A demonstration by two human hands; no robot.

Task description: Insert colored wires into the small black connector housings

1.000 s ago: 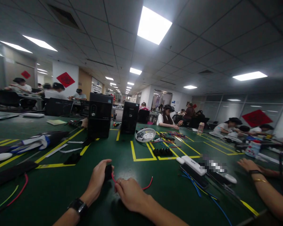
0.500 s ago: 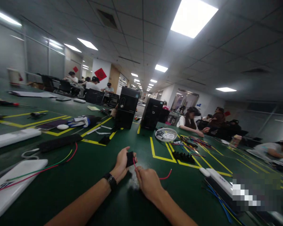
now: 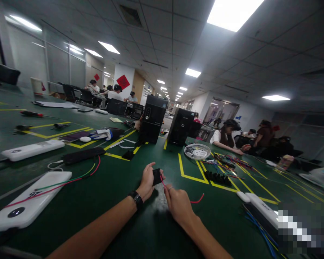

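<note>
My left hand [image 3: 147, 182] is closed around a small black block [image 3: 157, 176] above the green table. In my right hand [image 3: 178, 202] a red wire [image 3: 162, 181] is pinched between thumb and forefinger. One end of that wire meets the block's right side; whether it sits inside cannot be made out. Its other end sticks out past my right hand, curling up to the right. A dark watch is on my left wrist.
Two black computer towers [image 3: 154, 118] stand beyond my hands. A white round basket [image 3: 197, 151], black blocks [image 3: 217, 178] and loose wires lie to the right. White power banks [image 3: 32, 196] and a screwdriver [image 3: 32, 114] lie left. A person [image 3: 226, 138] sits across, at right.
The camera has turned slightly left, so the scene sits further right in view. Both hands keep their hold on the block and the red wire, with little visible movement between them.
</note>
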